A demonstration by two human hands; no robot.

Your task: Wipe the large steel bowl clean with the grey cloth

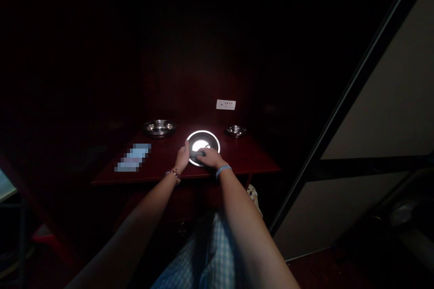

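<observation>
A round, shiny steel plate (pixel 217 141) with a bright rim is on the dark red table, tilted a little or lying flat; I cannot tell which. My left hand (pixel 183 156) grips its left rim, thumb uppermost. Over the plate's lower right side reaches my right hand (pixel 209 158), its fingers curled down on a grey cloth-like piece (pixel 196 154) pressed to the inside. Strong glare fills the plate's middle, and the fingertips of the right hand are partly hidden.
On the dark red table (pixel 162 167), a steel bowl (pixel 159 132) stands back left and a smaller steel bowl (pixel 236 132) back right. A blurred-out flat object (pixel 133 157) lies at the left. A white socket panel (pixel 225 104) is on the back wall.
</observation>
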